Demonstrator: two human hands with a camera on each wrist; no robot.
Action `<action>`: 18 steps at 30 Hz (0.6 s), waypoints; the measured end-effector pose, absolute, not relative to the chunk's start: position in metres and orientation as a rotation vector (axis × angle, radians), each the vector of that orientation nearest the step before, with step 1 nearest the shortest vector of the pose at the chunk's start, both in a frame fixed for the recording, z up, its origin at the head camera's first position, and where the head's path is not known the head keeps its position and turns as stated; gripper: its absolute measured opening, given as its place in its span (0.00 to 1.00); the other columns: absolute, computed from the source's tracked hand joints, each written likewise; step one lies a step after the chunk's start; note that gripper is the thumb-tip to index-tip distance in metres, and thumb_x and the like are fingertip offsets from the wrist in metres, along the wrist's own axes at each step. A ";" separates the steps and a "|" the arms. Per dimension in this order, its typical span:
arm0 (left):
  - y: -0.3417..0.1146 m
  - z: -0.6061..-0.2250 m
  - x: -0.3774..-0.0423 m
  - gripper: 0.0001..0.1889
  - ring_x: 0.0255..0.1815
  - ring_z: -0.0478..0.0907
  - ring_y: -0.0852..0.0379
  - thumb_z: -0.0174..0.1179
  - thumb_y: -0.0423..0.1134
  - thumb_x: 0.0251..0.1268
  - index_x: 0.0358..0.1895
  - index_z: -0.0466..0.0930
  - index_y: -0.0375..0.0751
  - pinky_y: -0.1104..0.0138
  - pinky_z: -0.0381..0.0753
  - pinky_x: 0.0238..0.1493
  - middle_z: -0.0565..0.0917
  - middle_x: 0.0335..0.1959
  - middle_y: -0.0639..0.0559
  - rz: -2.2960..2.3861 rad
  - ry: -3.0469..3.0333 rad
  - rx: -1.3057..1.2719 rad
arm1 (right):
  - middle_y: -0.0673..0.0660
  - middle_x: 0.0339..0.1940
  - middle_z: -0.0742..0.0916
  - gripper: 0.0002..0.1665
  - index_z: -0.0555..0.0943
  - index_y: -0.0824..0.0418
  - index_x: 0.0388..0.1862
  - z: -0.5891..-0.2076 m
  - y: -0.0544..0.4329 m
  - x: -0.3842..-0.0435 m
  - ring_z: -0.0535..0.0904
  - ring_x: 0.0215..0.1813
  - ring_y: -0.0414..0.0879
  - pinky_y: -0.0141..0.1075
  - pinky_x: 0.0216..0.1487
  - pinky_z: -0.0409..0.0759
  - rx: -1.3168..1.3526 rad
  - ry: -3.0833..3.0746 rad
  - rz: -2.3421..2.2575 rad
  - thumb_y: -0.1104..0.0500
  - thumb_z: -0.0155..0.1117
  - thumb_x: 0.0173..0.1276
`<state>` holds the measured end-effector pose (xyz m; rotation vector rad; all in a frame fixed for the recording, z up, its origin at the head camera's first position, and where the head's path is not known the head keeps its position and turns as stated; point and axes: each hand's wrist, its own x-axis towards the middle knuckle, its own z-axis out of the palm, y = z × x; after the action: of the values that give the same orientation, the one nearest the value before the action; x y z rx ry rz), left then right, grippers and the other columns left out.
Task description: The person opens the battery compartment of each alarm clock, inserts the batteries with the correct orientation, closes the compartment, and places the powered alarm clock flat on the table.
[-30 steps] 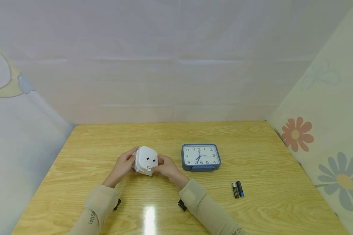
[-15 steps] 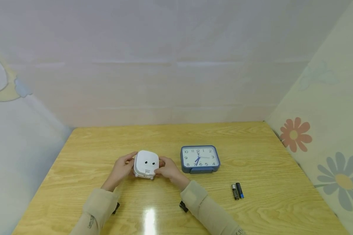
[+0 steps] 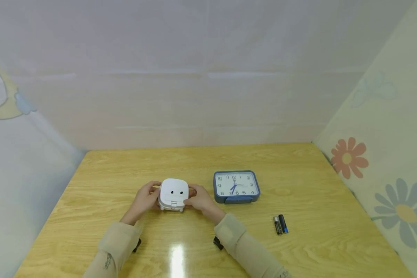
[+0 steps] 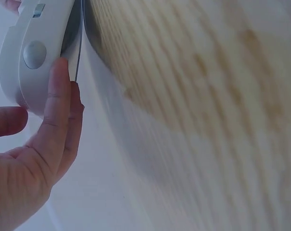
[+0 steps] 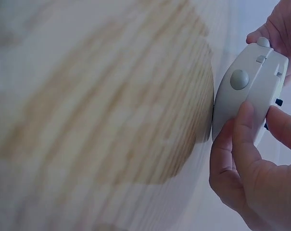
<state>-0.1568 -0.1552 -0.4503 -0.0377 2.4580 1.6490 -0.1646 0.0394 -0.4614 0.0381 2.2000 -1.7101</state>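
A small white alarm clock (image 3: 173, 188) lies back side up, with two black knobs and a battery cover (image 3: 174, 202) showing. Two round feet point toward me; one foot (image 5: 239, 80) shows large in the right wrist view. My left hand (image 3: 145, 200) holds its left side, thumb on one edge and fingers (image 4: 58, 96) along the other. On the right side my right hand (image 3: 200, 200) grips it, thumb (image 5: 282, 125) on the back near the cover and fingers against the side wall. The clock's face is hidden, turned down toward the table.
A blue alarm clock (image 3: 237, 187) with a white dial lies face up to the right. Two batteries (image 3: 280, 224) lie side by side at the front right. Small black pieces (image 3: 217, 243) show beside both sleeves on the wooden table (image 3: 299, 173).
The white clock has turned slightly and settled lower and flatter between both hands, its cover end now facing me squarely. Both hands keep their hold. The blue clock and batteries stay put.
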 end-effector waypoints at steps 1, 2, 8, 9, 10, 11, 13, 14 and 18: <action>-0.155 -0.451 -0.157 0.17 0.27 0.78 0.50 0.42 0.28 0.68 0.58 0.65 0.27 0.60 0.83 0.25 0.75 0.44 0.30 1.658 2.442 -0.039 | 0.60 0.33 0.74 0.36 0.67 0.72 0.60 -0.462 0.040 -0.165 0.71 0.34 0.47 0.33 0.32 0.82 0.035 2.206 -1.709 0.78 0.64 0.49; -0.155 -0.451 -0.157 0.17 0.26 0.78 0.50 0.42 0.28 0.68 0.57 0.65 0.27 0.59 0.83 0.25 0.75 0.44 0.29 1.673 2.426 -0.043 | 0.59 0.33 0.74 0.36 0.67 0.72 0.60 -0.462 0.040 -0.165 0.71 0.34 0.47 0.33 0.32 0.82 0.034 2.209 -1.711 0.78 0.64 0.49; -0.155 -0.454 -0.157 0.17 0.25 0.78 0.49 0.40 0.27 0.68 0.58 0.63 0.26 0.58 0.83 0.26 0.74 0.43 0.29 1.703 2.365 -0.063 | 0.59 0.33 0.74 0.35 0.68 0.71 0.60 -0.461 0.039 -0.165 0.71 0.32 0.46 0.32 0.32 0.82 0.052 2.200 -1.723 0.78 0.63 0.50; -0.155 -0.454 -0.157 0.17 0.25 0.78 0.49 0.40 0.27 0.68 0.58 0.63 0.26 0.58 0.83 0.26 0.74 0.43 0.29 1.698 2.360 -0.062 | 0.59 0.33 0.74 0.35 0.68 0.71 0.60 -0.460 0.039 -0.165 0.71 0.33 0.46 0.32 0.32 0.82 0.053 2.200 -1.725 0.78 0.63 0.50; -0.155 -0.455 -0.157 0.17 0.26 0.78 0.49 0.40 0.27 0.69 0.58 0.63 0.25 0.58 0.83 0.26 0.74 0.43 0.29 1.702 2.351 -0.063 | 0.60 0.34 0.74 0.35 0.67 0.71 0.60 -0.460 0.039 -0.165 0.71 0.33 0.46 0.32 0.32 0.82 0.054 2.201 -1.726 0.78 0.63 0.50; -0.155 -0.455 -0.157 0.17 0.26 0.78 0.50 0.40 0.27 0.69 0.58 0.62 0.25 0.58 0.83 0.27 0.74 0.43 0.29 1.702 2.344 -0.061 | 0.60 0.34 0.74 0.35 0.68 0.71 0.60 -0.460 0.040 -0.165 0.71 0.33 0.46 0.32 0.32 0.82 0.054 2.206 -1.727 0.78 0.63 0.50; -0.155 -0.455 -0.157 0.18 0.28 0.78 0.50 0.39 0.27 0.69 0.59 0.61 0.24 0.58 0.83 0.28 0.74 0.44 0.29 1.704 2.323 -0.057 | 0.61 0.35 0.74 0.35 0.68 0.71 0.60 -0.460 0.040 -0.166 0.71 0.33 0.46 0.32 0.32 0.82 0.056 2.211 -1.725 0.78 0.63 0.51; -0.155 -0.455 -0.157 0.18 0.28 0.78 0.49 0.39 0.27 0.69 0.60 0.61 0.24 0.58 0.83 0.29 0.73 0.45 0.29 1.704 2.312 -0.054 | 0.61 0.35 0.74 0.35 0.68 0.71 0.60 -0.460 0.040 -0.166 0.71 0.33 0.46 0.32 0.32 0.82 0.053 2.215 -1.726 0.78 0.63 0.50; -0.154 -0.454 -0.157 0.19 0.30 0.78 0.50 0.39 0.27 0.69 0.60 0.60 0.24 0.57 0.82 0.30 0.73 0.46 0.28 1.697 2.291 -0.062 | 0.62 0.35 0.74 0.34 0.68 0.72 0.60 -0.459 0.042 -0.165 0.70 0.33 0.46 0.32 0.32 0.82 0.038 2.233 -1.717 0.77 0.64 0.50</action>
<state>-0.1569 -0.1536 -0.4543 -0.0625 2.2906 1.6974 -0.1654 0.0415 -0.4591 0.0382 2.2326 -1.7172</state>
